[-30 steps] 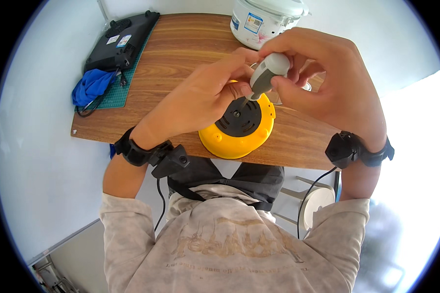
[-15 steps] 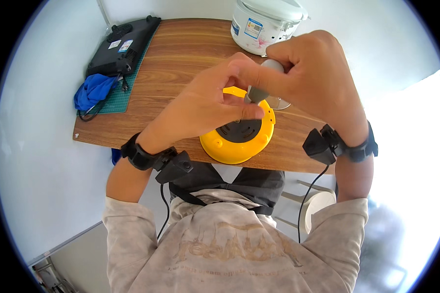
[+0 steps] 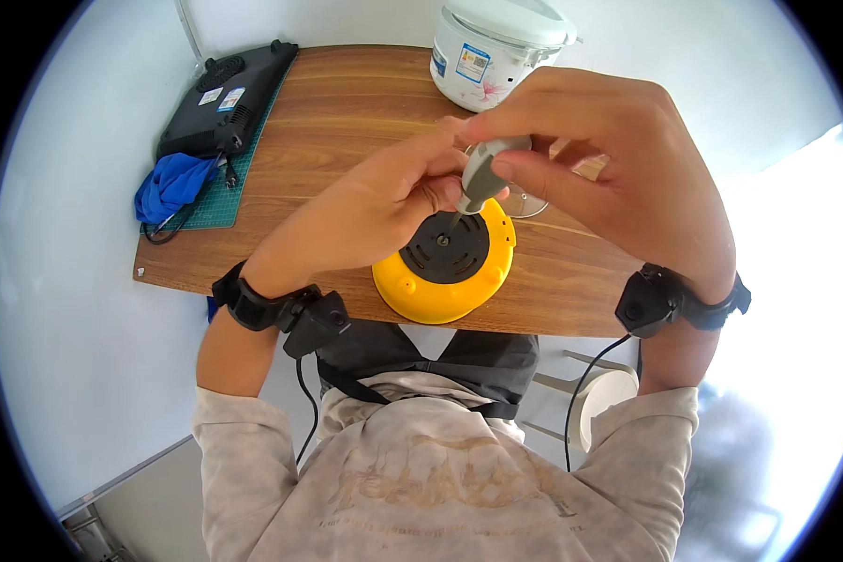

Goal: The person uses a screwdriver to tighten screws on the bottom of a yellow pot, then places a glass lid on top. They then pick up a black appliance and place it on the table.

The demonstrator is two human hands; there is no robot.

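A grey screwdriver (image 3: 480, 178) stands tilted over a round yellow appliance base (image 3: 428, 302) near the table's front edge. Its shaft reaches down to the middle of the black slotted disc (image 3: 464, 255) in that base, by a small central screw (image 3: 443, 241). My right hand (image 3: 628, 164) pinches the top of the handle between thumb and fingers. Lower down, the fingers of my left hand (image 3: 375, 201) close around the handle's lower end, above the disc. Part of the base's far side is hidden behind the hands.
A white rice cooker (image 3: 492, 66) stands at the far edge of the wooden table (image 3: 347, 112). On the left, a black appliance (image 3: 225, 98) and a blue cloth (image 3: 173, 187) lie on a green cutting mat (image 3: 217, 208). A clear lid (image 3: 531, 206) lies behind the base.
My right hand has turned and its wrist has moved right, exposing more of the screwdriver handle. The screwdriver leans differently, and its shaft now shows. The whole view has shifted slightly.
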